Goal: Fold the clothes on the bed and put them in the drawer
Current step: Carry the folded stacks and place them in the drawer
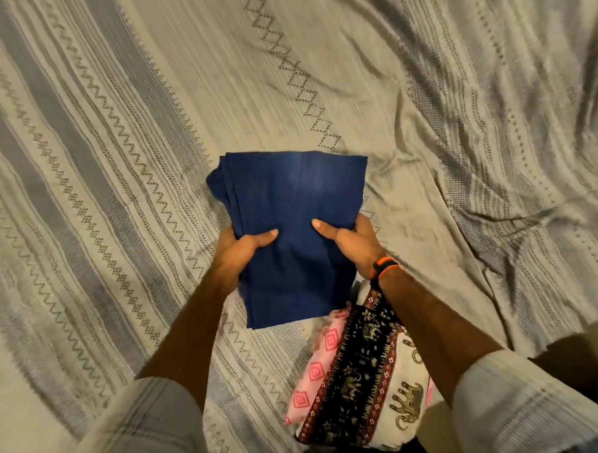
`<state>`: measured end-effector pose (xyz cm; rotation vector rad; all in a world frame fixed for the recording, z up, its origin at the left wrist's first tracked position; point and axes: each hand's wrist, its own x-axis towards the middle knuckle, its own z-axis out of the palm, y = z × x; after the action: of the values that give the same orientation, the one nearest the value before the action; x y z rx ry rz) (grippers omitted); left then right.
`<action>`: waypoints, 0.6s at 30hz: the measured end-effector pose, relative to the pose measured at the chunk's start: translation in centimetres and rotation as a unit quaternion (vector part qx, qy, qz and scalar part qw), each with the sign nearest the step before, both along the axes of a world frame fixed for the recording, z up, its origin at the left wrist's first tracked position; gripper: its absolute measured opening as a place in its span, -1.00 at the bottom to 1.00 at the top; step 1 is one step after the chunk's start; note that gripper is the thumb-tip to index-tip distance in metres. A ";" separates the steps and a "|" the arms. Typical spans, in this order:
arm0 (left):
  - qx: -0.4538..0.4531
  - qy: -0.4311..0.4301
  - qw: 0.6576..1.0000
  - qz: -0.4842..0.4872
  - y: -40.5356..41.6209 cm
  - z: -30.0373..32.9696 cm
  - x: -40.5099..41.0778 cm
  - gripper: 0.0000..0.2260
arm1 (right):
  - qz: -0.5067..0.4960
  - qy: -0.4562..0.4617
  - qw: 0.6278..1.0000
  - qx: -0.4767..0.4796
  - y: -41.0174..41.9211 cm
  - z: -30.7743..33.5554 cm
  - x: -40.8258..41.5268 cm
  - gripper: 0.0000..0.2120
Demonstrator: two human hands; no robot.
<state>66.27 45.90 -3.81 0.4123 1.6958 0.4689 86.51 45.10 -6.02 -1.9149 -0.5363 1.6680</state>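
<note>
I've got the blue cloth [291,233] folded into a rough rectangle and held over the bed [114,166], both hands on its near half: left hand [243,246] gripping the left edge w/ thumb on top, right hand [346,237] doing the same on the right edge, fingers curled underneath where I can't see them. The far end looks to rest on or just above the bedspread; can't tell which. The left side shows loose layers bunching out, so I'd say the fold isn't quite square. To do this step well I'd keep both thumbs pressing flat, tuck that ragged left edge in, and keep the stack level so the layers don't slide apart when lifted. Near my right forearm sits a pile of already folded things: a pink patterned cloth [318,364] and a dark elephant-print cloth [364,372] partly over it, close to the bed's near edge. The blue cloth's near corner just reaches that pile. Plenty of open bedspread to the left and ahead for setting down or refolding. No drawer in view, so the carry route is unknown.
</note>
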 end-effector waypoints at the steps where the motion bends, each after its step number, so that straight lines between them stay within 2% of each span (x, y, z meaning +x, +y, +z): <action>1: 0.007 -0.004 1.000 0.007 -0.1 1.0 -0.3 -0.62 | 0.002 0.005 1.000 0.008 0.0 1.0 -0.3 -0.56; 9: 0.085 -0.033 0.995 0.028 -2.5 11.0 -2.4 -0.54 | 0.044 0.026 0.994 0.096 -2.0 10.4 -1.3 -0.51; 15: 0.114 -0.064 0.991 0.006 -8.4 16.5 -1.0 -0.67 | 0.012 0.012 0.988 0.155 -8.8 16.7 -0.2 -0.52; 18: 0.117 -0.073 0.990 -0.029 -11.2 17.9 0.7 -0.60 | -0.016 -0.005 0.986 0.168 -12.8 18.7 1.5 -0.54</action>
<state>66.94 34.74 14.11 0.5827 1.4885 0.6426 87.96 32.32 12.65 -1.6769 -0.7350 1.4433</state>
